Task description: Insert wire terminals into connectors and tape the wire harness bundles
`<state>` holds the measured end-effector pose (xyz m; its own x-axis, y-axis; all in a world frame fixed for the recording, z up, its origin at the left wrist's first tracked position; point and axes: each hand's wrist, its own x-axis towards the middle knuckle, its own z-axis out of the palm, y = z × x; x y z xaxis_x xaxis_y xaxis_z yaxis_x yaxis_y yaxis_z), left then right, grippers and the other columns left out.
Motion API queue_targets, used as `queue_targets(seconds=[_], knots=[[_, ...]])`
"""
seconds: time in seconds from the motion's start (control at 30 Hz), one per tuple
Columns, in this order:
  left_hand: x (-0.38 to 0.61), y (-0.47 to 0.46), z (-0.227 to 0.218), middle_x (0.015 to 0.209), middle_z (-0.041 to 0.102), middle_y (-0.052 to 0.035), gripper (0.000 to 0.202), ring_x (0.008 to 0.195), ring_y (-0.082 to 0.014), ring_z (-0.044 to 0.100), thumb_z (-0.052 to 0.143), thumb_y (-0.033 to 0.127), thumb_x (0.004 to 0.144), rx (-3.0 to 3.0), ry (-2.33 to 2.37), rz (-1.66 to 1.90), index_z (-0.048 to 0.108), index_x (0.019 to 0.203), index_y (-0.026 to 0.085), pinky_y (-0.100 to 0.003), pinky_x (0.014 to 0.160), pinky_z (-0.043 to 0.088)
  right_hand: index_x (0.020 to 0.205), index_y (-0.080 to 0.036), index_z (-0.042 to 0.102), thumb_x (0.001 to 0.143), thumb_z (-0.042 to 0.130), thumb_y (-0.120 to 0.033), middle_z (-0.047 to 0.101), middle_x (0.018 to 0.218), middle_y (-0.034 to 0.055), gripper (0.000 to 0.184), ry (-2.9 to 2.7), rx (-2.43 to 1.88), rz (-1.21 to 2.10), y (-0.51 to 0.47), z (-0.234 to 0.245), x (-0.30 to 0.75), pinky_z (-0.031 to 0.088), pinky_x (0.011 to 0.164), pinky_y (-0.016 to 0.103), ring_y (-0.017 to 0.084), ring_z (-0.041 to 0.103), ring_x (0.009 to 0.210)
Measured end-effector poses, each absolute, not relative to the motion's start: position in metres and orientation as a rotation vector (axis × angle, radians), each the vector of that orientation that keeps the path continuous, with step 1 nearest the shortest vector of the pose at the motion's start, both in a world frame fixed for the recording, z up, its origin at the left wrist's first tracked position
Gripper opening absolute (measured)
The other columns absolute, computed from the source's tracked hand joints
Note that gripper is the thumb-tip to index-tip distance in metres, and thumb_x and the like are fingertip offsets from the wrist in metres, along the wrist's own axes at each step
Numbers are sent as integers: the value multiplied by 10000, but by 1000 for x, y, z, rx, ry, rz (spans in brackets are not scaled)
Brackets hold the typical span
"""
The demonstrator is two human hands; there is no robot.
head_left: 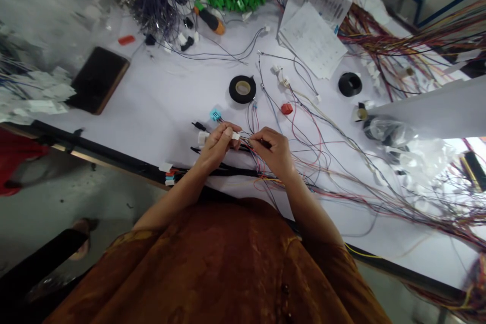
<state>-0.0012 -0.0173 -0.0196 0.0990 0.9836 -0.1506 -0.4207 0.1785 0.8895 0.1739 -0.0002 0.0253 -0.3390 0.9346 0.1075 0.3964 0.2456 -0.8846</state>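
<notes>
White connector (236, 136) clamped in left hand (218, 146); right hand (272, 152) pinches thin coloured wires (255, 143) just beside it, hands almost touching. Both close to near edge of white table (152, 106), black harness (216, 172) along it. Open room far side, up to black tape roll (242, 89); loose wires crowd right.

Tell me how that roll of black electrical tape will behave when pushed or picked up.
The roll of black electrical tape lies flat on the white work table, so it probably slides rather than rolls when pushed. Stood on edge, it would likely roll. Its thick wound band looks firm, probably heavy for its size.
</notes>
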Motion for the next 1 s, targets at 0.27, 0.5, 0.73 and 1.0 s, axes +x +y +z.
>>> queue_targets(seconds=[0.27,0.5,0.73,1.0], knots=[[0,-19,-28,647,508,21,326,614,-108,531,562,509,939,902,906,1221,633,965,192,-247,610,442,756,-186,669,890,623,-200,589,694,-18,142,-1814,-1223,1039,-5,21,169,392,610,253,100,515,636],[1,-19,-25,642,520,22,350,602,-107,533,566,530,929,909,921,1206,631,962,188,-248,607,444,748,-186,656,897,592,-209,581,686,-15,164,-1802,-1248,1040,-8,21,167,397,625,255,106,510,637],[1,-20,-16,624,517,23,358,577,-102,512,558,536,931,1051,985,1221,615,923,182,-243,588,430,721,-187,628,902,564,-210,573,669,-17,193,-1819,-1276,1025,-10,20,167,396,631,255,109,506,633],[3,-22,-16,631,519,10,401,585,-119,510,534,571,928,1114,999,1172,619,901,181,-268,595,410,728,-191,621,928,550,-222,594,718,-5,215,-1877,-1239,995,-12,17,162,403,666,258,112,533,675]])
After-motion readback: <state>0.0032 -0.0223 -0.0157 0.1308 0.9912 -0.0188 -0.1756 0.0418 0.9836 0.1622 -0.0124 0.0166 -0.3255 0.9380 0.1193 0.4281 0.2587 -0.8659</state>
